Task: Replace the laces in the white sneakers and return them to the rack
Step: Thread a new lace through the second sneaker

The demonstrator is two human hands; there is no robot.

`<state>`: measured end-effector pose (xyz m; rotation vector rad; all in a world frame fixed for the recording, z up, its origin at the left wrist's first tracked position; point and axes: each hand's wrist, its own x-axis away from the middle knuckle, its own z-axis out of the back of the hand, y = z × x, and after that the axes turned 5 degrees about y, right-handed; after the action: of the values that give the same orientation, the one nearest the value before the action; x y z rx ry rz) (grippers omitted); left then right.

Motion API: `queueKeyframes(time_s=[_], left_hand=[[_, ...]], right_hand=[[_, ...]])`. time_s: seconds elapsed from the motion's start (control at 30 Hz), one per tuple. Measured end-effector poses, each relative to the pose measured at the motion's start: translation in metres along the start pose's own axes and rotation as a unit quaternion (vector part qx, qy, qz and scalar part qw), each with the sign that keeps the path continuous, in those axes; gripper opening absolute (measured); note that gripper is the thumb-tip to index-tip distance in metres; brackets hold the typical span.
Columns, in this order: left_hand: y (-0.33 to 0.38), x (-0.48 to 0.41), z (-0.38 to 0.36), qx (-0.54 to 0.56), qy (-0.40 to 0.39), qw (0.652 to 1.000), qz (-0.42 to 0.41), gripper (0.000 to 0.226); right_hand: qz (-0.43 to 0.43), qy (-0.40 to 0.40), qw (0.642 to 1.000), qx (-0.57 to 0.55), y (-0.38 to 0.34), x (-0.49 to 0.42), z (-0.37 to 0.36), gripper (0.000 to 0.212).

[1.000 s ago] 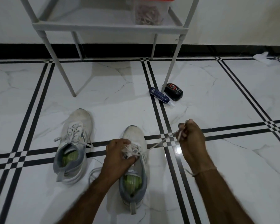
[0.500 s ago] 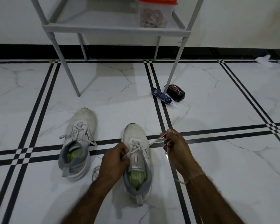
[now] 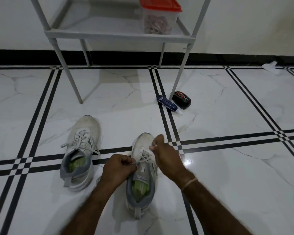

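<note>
Nearer white sneaker sits on the floor, well short of the rack. Our left hand pinches its lace mid-tongue, right hand pinches it near the toe. Risk: uneven pull yanks an end out of its eyelet.

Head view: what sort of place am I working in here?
Likely a home hallway or room, down on the floor beside a wall: glossy marble-look tiles with black stripes, and a grey rack holding a red-lidded container.
</note>
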<state>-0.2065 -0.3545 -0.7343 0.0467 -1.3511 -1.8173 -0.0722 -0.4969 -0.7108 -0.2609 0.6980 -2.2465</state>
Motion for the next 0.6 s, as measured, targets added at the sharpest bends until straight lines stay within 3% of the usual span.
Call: queueKeyframes(time_s=[0.07, 0.2, 0.3, 0.43, 0.6], left_hand=[[0.0, 0.003, 0.001, 0.039, 0.003, 0.999, 0.014, 0.012], [0.0, 0.006, 0.004, 0.091, -0.01, 0.995, 0.038, 0.007], [-0.001, 0.006, 0.004, 0.111, -0.01, 0.993, 0.049, 0.007], [-0.002, 0.006, 0.003, 0.131, -0.005, 0.99, 0.055, 0.006], [0.0, 0.006, 0.006, 0.154, -0.032, 0.986, 0.052, 0.009]], right_hand=[[0.017, -0.018, 1.0, 0.006, -0.005, 0.004, -0.012, 0.016], [0.009, -0.031, 0.993, -0.112, -0.001, 0.013, -0.026, 0.034], [-0.035, -0.05, 0.984, -0.17, -0.005, 0.013, -0.024, 0.023], [-0.049, -0.013, 0.974, -0.221, -0.003, 0.015, -0.024, 0.012], [-0.019, 0.01, 0.982, -0.187, -0.004, 0.018, -0.029, 0.009]])
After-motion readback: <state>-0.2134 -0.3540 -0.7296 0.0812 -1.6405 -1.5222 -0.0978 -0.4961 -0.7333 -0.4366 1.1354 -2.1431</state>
